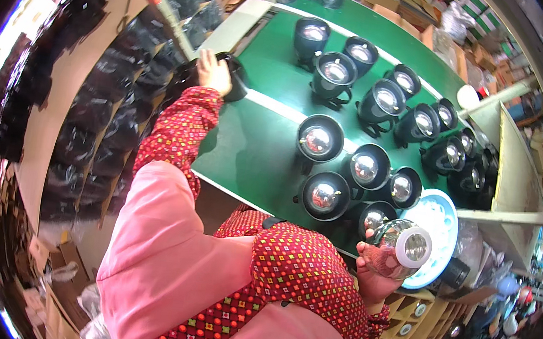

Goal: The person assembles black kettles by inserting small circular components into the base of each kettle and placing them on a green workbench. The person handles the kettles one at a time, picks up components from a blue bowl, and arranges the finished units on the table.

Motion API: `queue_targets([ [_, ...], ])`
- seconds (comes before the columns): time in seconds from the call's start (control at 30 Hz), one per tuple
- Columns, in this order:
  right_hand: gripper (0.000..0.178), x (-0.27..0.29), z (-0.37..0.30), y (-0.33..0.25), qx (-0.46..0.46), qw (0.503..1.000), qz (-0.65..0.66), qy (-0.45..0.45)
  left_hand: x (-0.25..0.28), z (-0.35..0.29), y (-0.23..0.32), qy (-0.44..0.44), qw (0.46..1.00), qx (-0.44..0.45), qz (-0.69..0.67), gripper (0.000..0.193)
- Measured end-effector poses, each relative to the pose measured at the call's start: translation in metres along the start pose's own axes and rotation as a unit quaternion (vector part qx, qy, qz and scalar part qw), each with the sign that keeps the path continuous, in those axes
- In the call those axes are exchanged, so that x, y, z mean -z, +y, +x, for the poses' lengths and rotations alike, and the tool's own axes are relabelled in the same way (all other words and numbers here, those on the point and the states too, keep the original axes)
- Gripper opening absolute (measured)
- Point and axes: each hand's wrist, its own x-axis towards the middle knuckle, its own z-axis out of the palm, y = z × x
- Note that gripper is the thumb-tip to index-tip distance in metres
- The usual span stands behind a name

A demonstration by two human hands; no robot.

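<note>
At the left end of the green table, my left hand (214, 76) rests against a glossy black jug body (236, 80) with its fingers stretched out and apart. More black shapes lie behind that hand, partly hidden by it. Close to my body on the right, my right hand (376, 276) is wrapped round a silvery glass flask liner (391, 238). A white ring (416, 247) sits round the liner's end. Several black jugs with handles (385, 101) stand across the table, silvery rounded glass showing inside them. One such jug (325, 196) stands between my two hands, near the front edge.
A pale blue basin (449, 221) stands at the table's right front corner, behind the held liner. Plastic-wrapped black items (84, 130) are stacked along the left. Wooden shelving (518, 156) rises at the right, and a compartmented crate (403, 329) is below the basin.
</note>
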Motion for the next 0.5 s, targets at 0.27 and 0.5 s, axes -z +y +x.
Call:
queue_targets([
  [0.27,0.08,0.012,-0.014,0.002,0.072,0.99,-0.061,0.101,0.096,0.015,0.018,-0.04,0.972,-0.173,-0.155,0.045],
  [0.5,0.079,0.045,-0.018,0.007,0.111,0.979,-0.057,0.162,0.306,-0.04,0.048,0.005,0.774,-0.294,-0.561,0.06],
])
